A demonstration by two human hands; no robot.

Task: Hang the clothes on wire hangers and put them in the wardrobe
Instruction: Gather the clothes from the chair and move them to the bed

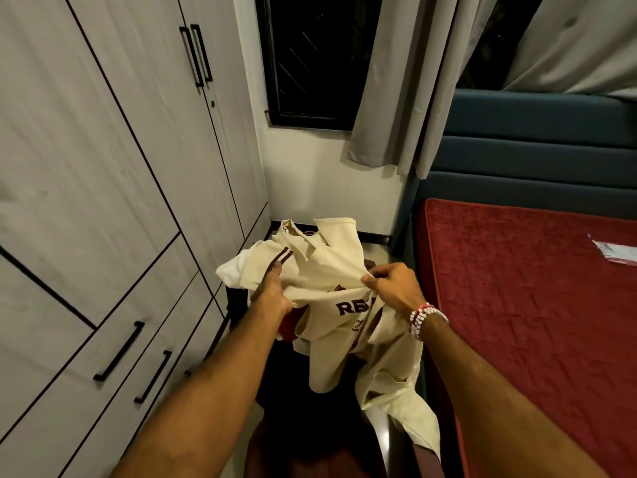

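- The cream shirt (331, 270) is bunched up in the air between the two hands, with brown lettering on the part just below and between them
- The left hand (272, 291) grips the shirt's left side; its thumb lies on top of the cloth beside a brown-striped edge, and its fingers are hidden under the fabric
- The right hand (393, 288) pinches a fold of the shirt between thumb and curled fingers, pulling the cloth taut towards the left hand
- A long tail of the shirt hangs down below the right wrist, which wears a red and white bead bracelet (425, 319)
- The wardrobe (103, 167) stands to the left of the left hand, its doors shut, with black bar handles above and below hand level
- A bed with a red cover (534, 305) lies to the right of the right hand; a small flat packet (613, 251) rests on it, well apart from the hand
- Beyond both hands a grey curtain (396, 81) hangs beside a dark window (310, 56)
- Beneath the hands there is dark wooden furniture (379, 429); what it is cannot be told
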